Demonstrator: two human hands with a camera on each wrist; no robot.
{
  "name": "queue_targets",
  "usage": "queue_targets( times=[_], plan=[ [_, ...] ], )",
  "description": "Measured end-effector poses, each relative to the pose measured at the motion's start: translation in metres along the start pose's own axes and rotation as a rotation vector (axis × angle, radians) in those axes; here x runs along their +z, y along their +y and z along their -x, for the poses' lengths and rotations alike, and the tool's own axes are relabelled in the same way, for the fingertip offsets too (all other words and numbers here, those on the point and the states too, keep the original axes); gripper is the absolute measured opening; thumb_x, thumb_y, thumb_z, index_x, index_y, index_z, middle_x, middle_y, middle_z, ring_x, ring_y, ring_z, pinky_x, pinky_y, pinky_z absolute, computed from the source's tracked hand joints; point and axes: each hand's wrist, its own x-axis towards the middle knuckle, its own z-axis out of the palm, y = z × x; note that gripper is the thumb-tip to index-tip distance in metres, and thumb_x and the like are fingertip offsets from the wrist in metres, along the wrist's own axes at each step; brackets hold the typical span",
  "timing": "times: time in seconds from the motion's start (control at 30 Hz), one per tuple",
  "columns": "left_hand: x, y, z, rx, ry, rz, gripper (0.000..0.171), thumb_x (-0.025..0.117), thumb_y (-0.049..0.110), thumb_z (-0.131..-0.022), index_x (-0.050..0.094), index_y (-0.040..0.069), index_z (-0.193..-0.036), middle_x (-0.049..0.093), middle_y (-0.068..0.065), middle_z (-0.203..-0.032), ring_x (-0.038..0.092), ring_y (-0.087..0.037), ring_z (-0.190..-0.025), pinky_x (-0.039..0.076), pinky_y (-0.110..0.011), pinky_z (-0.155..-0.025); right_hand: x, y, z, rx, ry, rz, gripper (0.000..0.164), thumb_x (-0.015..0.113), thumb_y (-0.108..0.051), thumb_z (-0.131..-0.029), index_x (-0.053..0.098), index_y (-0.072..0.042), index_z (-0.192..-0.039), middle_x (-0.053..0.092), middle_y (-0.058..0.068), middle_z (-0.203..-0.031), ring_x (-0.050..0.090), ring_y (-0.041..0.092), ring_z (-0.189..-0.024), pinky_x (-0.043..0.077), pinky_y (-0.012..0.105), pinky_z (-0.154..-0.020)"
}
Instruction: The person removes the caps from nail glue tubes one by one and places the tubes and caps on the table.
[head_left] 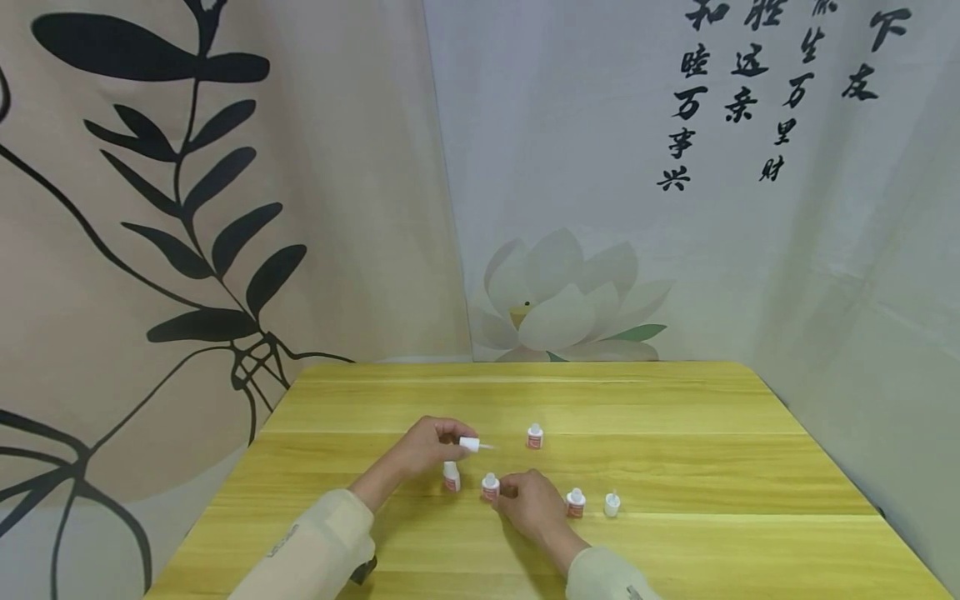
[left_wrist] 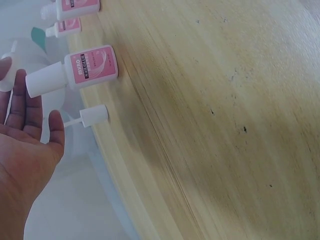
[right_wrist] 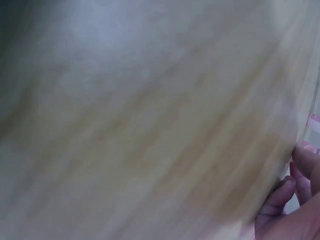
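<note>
My left hand point(head_left: 435, 442) pinches a white brush cap point(head_left: 469, 444) above the table, its thin brush pointing right. In the left wrist view the left hand point(left_wrist: 25, 135) reaches past a capped nail glue bottle point(left_wrist: 95, 67) with a pink label. My right hand point(head_left: 534, 504) holds an uncapped nail glue bottle point(head_left: 490, 487) from its right side, fingertips at the label. At the edge of the right wrist view, the right hand's curled fingers point(right_wrist: 305, 160) are beside a pink label point(right_wrist: 308, 147).
Uncapped bottles stand behind point(head_left: 535, 437) and to the right point(head_left: 575, 503). A brush cap point(head_left: 612, 504) stands brush-up at the far right. Another upright brush cap point(left_wrist: 94, 116), hidden in the head view, is beside the capped bottle. The wooden table point(head_left: 712, 450) meets a printed curtain point(head_left: 360, 208).
</note>
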Motion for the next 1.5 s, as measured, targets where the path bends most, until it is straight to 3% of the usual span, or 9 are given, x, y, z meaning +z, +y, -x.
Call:
queue_targets(
  times=[0.27, 0.5, 0.8, 1.07, 1.33, 1.5],
  plan=[
    [0.0004, -0.0009, -0.0006, 0.016, 0.004, -0.022, 0.013, 0.071, 0.014, -0.092, 0.071, 0.01, -0.104, 0.066, -0.001, -0.095, 0.057, -0.019, -0.09, 0.047, -0.035, -0.083, 0.0007, 0.0005, -0.0002, -0.011, 0.003, 0.013, 0.017, 0.078, -0.026, -0.084, 0.078, -0.017, -0.098, 0.074, 0.005, -0.105, 0.067, 0.031, -0.099, 0.052, 0.049, -0.081],
    [0.0007, -0.0004, -0.001, -0.003, 0.029, -0.016, 0.026, 0.072, 0.02, -0.092, 0.071, 0.008, -0.115, 0.067, 0.0, -0.098, 0.059, -0.017, -0.089, 0.05, -0.032, -0.079, -0.0008, -0.0016, 0.001, -0.01, 0.008, 0.015, 0.017, 0.079, -0.026, -0.084, 0.078, -0.017, -0.098, 0.074, 0.005, -0.104, 0.067, 0.031, -0.098, 0.052, 0.048, -0.081],
    [-0.0005, -0.0016, -0.0023, 0.016, 0.036, -0.001, 0.017, 0.071, 0.015, -0.093, 0.071, 0.008, -0.108, 0.066, -0.001, -0.095, 0.059, -0.018, -0.086, 0.051, -0.033, -0.077, -0.0016, -0.0012, 0.0017, -0.028, 0.021, 0.013, 0.017, 0.079, -0.029, -0.084, 0.078, -0.018, -0.097, 0.075, 0.004, -0.101, 0.068, 0.029, -0.094, 0.052, 0.043, -0.075],
    [-0.0014, -0.0004, -0.002, 0.013, 0.058, 0.012, 0.028, 0.069, 0.016, -0.094, 0.069, 0.002, -0.119, 0.067, -0.003, -0.101, 0.06, -0.017, -0.092, 0.052, -0.033, -0.082, -0.0011, -0.0014, 0.0013, -0.025, 0.01, 0.008, 0.016, 0.079, -0.028, -0.084, 0.078, -0.017, -0.097, 0.075, 0.005, -0.1, 0.068, 0.03, -0.094, 0.053, 0.045, -0.075],
    [-0.0023, 0.0027, -0.001, 0.02, 0.078, 0.012, 0.019, 0.071, 0.014, -0.093, 0.07, 0.006, -0.11, 0.066, -0.004, -0.096, 0.059, -0.018, -0.087, 0.05, -0.032, -0.078, -0.0014, -0.0019, 0.0019, -0.014, 0.003, 0.001, 0.017, 0.078, -0.026, -0.084, 0.078, -0.016, -0.098, 0.074, 0.006, -0.101, 0.068, 0.03, -0.094, 0.053, 0.046, -0.076],
    [-0.0022, 0.0025, -0.001, 0.024, 0.086, 0.011, 0.02, 0.07, 0.013, -0.093, 0.07, 0.006, -0.112, 0.066, -0.003, -0.097, 0.06, -0.018, -0.089, 0.051, -0.033, -0.08, -0.001, -0.0013, 0.0012, -0.011, 0.004, 0.003, 0.018, 0.079, -0.027, -0.084, 0.078, -0.017, -0.098, 0.075, 0.006, -0.102, 0.068, 0.03, -0.094, 0.053, 0.045, -0.075]
  ],
)
